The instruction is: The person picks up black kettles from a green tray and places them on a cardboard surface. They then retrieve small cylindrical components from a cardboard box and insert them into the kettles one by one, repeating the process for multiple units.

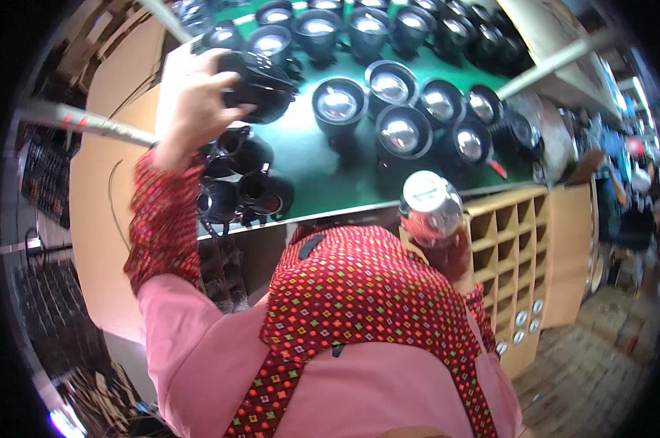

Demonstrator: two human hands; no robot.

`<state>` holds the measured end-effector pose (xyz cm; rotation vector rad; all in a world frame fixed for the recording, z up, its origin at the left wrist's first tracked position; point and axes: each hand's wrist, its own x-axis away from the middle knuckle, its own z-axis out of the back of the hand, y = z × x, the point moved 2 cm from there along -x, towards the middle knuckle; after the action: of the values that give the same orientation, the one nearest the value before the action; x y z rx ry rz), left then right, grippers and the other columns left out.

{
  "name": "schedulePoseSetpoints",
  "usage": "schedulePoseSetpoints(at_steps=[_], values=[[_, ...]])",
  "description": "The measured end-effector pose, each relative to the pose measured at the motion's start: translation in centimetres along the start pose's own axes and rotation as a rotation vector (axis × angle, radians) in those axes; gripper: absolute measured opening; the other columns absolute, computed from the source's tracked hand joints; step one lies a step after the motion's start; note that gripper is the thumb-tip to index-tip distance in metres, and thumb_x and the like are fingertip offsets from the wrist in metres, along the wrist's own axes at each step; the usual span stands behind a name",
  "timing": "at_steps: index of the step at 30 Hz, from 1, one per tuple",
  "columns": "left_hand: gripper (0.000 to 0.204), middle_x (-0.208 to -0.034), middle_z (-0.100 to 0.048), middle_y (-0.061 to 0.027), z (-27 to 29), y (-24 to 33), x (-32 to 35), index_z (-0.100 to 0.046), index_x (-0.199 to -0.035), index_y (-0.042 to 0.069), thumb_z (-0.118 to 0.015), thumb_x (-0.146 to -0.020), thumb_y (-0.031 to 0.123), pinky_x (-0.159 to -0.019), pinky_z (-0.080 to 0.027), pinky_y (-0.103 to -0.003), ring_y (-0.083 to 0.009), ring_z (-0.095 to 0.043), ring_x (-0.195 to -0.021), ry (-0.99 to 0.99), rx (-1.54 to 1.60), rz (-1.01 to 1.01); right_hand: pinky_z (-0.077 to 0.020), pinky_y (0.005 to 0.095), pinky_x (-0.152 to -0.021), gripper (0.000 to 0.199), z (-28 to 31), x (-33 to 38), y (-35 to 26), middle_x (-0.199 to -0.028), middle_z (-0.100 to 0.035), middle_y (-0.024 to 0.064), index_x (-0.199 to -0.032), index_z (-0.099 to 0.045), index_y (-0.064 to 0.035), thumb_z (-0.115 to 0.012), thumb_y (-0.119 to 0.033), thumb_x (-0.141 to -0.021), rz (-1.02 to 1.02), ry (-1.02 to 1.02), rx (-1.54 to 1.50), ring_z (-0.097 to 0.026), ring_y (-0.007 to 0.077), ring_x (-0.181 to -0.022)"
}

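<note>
My left hand (204,98) reaches over the far left of the green-topped table, its fingers and thumb curled round a glossy black jug-like body (264,86) that lies tilted on its side. Close to my apron at the table's front edge, my right hand (447,252) holds a shiny, glass-like rounded vessel (441,212) with a white round disc on its end. Part of that hand is hidden behind the vessel. Several more black jugs with handles (264,191) stand below my left forearm's reach. Black cup-shaped bodies with silvery insides (403,133) stand in the middle.
More black bodies (319,33) fill the back of the green table (315,186). A divided cardboard box (505,252) stands at the right front; a few of its cells hold white-ended pieces (520,319). Pale rails (563,62) cross both sides. A small red object (498,169) lies near the right edge.
</note>
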<state>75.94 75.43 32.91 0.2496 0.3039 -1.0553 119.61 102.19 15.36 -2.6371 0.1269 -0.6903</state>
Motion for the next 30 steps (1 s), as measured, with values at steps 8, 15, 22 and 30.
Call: schedulePoseSetpoints(at_steps=[8, 15, 22, 30], values=[[0.064, -0.137, -0.06, -0.0224, 8.3, 13.1, 0.3, -0.068, -0.11, -0.001, -0.103, -0.063, 0.025, -0.104, -0.05, -0.04, -0.0333, -0.062, -0.126, 0.133, 0.927, -0.24, -0.0452, 0.0557, -0.119, 0.087, -2.8, -1.1, 0.5, -0.158, -0.048, 0.0197, -0.164, -0.032, -0.0114, -0.066, -0.057, -0.097, 0.061, -0.09, -0.084, -0.051, 0.0378, -0.144], [0.101, -0.134, -0.059, -0.0196, 2.3, 21.2, 0.6, -0.049, -0.14, 0.002, -0.104, -0.058, 0.023, -0.103, -0.05, -0.042, -0.0351, -0.061, -0.123, 0.116, 1.138, -0.219, -0.0487, 0.0521, -0.115, 0.072, 0.3, -0.4, 0.5, -0.154, -0.054, 0.0196, -0.159, -0.041, -0.0091, -0.056, -0.052, -0.104, 0.04, -0.174, -0.123, -0.058, 0.0359, -0.135], [0.099, -0.126, -0.061, -0.0187, 0.4, 24.4, 1.3, -0.05, -0.142, 0.004, -0.1, -0.059, 0.027, -0.101, -0.048, -0.045, -0.0388, -0.061, -0.114, 0.094, 1.056, -0.067, -0.049, 0.0515, -0.114, 0.069, -0.4, -0.2, -0.3, -0.153, -0.054, 0.0196, -0.159, -0.041, -0.0079, -0.055, -0.049, -0.105, 0.065, -0.135, -0.035, -0.059, 0.0354, -0.135], [0.094, -0.124, -0.063, -0.0182, 0.7, 24.2, 0.9, -0.053, -0.139, 0.002, -0.099, -0.061, 0.029, -0.1, -0.049, -0.046, -0.0389, -0.061, -0.114, 0.132, 0.988, -0.117, -0.0494, 0.0508, -0.114, 0.066, -1.2, -0.4, -1.2, -0.153, -0.055, 0.0195, -0.158, -0.042, -0.0066, -0.054, -0.046, -0.106, 0.075, -0.119, 0.03, -0.059, 0.0348, -0.134]])
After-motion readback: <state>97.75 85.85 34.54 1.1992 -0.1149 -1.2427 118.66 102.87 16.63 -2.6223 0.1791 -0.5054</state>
